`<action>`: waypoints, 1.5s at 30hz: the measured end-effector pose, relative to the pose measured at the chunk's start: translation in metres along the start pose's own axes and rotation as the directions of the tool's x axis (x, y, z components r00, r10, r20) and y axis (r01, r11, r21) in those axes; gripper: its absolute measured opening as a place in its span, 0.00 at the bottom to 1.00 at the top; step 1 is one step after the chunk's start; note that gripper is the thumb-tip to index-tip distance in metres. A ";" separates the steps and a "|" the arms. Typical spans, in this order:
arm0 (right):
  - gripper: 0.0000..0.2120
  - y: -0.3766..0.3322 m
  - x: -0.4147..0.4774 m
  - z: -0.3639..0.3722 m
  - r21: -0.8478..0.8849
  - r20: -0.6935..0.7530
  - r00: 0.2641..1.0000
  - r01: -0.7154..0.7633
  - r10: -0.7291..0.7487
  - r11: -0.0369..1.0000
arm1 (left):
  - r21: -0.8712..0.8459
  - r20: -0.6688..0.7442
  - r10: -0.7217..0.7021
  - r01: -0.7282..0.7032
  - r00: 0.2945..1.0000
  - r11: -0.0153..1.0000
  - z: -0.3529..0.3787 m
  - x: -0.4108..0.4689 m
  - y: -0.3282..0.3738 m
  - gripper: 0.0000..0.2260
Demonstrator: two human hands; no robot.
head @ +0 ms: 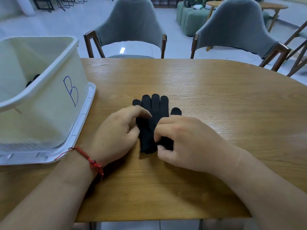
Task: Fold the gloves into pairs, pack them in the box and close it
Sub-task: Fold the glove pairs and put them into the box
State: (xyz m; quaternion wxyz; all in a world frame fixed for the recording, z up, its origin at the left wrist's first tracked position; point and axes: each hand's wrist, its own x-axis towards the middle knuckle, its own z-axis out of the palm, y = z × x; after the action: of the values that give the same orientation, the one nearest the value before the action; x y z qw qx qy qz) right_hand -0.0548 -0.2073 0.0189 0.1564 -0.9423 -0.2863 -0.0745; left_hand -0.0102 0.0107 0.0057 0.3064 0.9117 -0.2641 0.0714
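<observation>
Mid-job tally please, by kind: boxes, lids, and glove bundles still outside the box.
white box: 1
white lid, under the box: 1
black glove bundle, on the table: 1
Total: 3

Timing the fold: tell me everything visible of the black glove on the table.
The black glove, seemingly knit, lies flat on the wooden table, fingers pointing away from the person, thumb out to the right. The leftmost fingertip carries small pale dots. Its cuff end is bunched. The left grip pinches its left edge; the right grip pinches the cuff. Whether a second lies beneath, I cannot tell.
</observation>
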 end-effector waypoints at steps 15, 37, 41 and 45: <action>0.12 0.010 0.000 -0.024 0.692 0.022 0.958 -0.220 0.285 0.687 | -0.236 0.124 0.023 0.007 0.992 0.972 -0.004 -0.003 0.005 0.09; 0.32 0.028 0.004 -0.003 0.356 -0.003 0.869 -0.462 0.495 0.812 | -0.168 0.005 -0.239 0.236 0.971 0.957 0.000 -0.002 0.008 0.13; 0.37 0.027 0.003 -0.002 0.280 -0.091 0.897 -0.393 0.432 0.876 | -0.118 -0.007 -0.222 0.220 0.975 0.968 0.001 -0.002 0.008 0.11; 0.20 0.025 0.004 0.003 0.173 -0.163 0.958 -0.208 0.236 0.963 | -0.097 -0.007 -0.206 0.205 0.978 0.974 0.003 -0.002 0.007 0.08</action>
State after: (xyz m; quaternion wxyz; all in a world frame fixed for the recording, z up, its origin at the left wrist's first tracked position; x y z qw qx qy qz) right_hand -0.0374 -0.2240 0.0112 0.2618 -0.9428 -0.1679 -0.1200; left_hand -0.0155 0.0051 0.0069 0.3576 0.9179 -0.1689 0.0343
